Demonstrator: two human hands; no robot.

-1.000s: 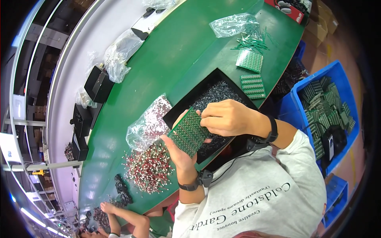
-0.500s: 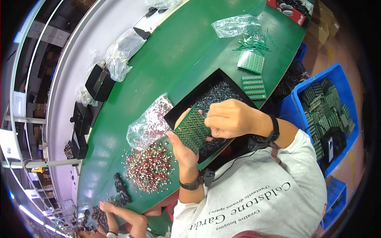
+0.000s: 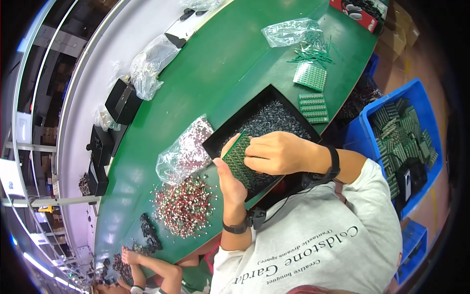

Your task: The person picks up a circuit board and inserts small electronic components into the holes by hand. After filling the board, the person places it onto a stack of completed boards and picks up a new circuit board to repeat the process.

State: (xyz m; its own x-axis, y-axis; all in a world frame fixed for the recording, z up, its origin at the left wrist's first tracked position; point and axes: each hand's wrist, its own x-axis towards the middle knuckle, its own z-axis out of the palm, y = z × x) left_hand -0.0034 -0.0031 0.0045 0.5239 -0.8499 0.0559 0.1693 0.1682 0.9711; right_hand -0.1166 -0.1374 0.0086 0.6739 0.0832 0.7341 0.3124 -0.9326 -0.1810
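Observation:
My left hand (image 3: 232,186) holds a green circuit board panel (image 3: 238,159), tilted, with rows of small parts across its face. My right hand (image 3: 276,153) is closed, its fingertips pressed against the board's upper right part. Whatever those fingertips may pinch is hidden. Both hands are over a black tray (image 3: 226,131) with many small dark pieces (image 3: 275,115) inside. Left of the tray lie a clear bag of small white and red parts (image 3: 194,143) and a loose heap of red-and-white parts (image 3: 183,206).
Beyond the tray, two panels (image 3: 313,108) (image 3: 310,77) lie near green strips (image 3: 313,55) and a clear bag (image 3: 289,32) on the green table (image 3: 205,73). A blue bin (image 3: 416,93) of boards stands at right. Another person's hand (image 3: 130,256) works at lower left.
My right hand has shifted a little left and down over the board, covering more of it. The board and my left hand have moved slightly. The other person's hand has moved a little left.

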